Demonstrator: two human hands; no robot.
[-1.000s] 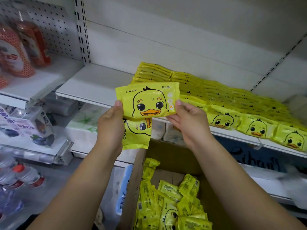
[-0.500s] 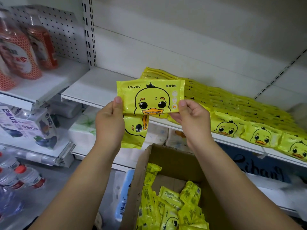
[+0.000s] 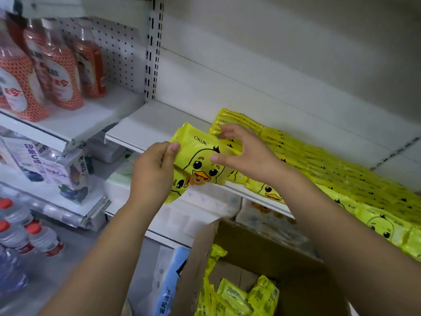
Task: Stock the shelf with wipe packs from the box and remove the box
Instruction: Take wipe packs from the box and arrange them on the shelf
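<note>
Far left: red bottles (image 3: 57, 71) on the neighbouring shelf, a blueberry-print carton (image 3: 68, 169) one level down, water bottles (image 3: 34, 238) at the bottom.

My left hand (image 3: 155, 172) grips the left ends of two duck-print wipe packs. Thumb is clamped on the face of the top pack (image 3: 200, 158). The second pack (image 3: 177, 188) hangs under it, mostly hidden behind my fingers.

The top pack is tilted, right end lower, spanning between both hands at the front lip of the shelf (image 3: 145, 126).

My right hand (image 3: 246, 153) has its right end. Thumb is on the duck's face, fingers arched over the top edge, fingertips at the leftmost end of the row of packs (image 3: 330, 176) standing on the shelf. Can't tell if they touch it.

Below right: the box (image 3: 262, 252), open, with loose packs (image 3: 234, 295) inside.
</note>
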